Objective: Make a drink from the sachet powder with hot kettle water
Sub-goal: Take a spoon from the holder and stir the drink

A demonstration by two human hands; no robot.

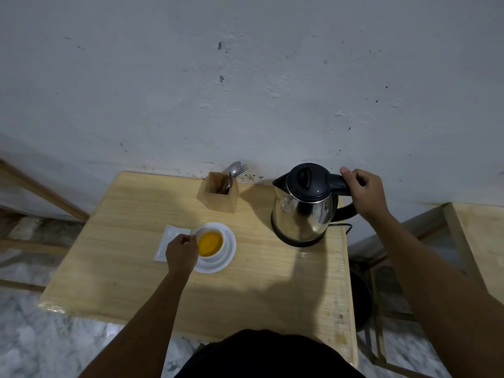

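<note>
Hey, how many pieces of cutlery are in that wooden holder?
2 show clearly: a spoon and a fork, both standing in the wooden holder by the wall. More handles may be hidden inside.

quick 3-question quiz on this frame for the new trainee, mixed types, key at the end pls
1. True or false: the cup already holds orange liquid.
2. Which hand grips the kettle handle?
A. left hand
B. right hand
C. neither
3. Fill the gap: the spoons and fork stand in a wooden ____ by the wall.

Key
1. True. The cup sits on the white saucer, with the sachet flat on the table beside it.
2. B. The kettle stands on its base; the left hand is at the cup's rim.
3. holder
</note>
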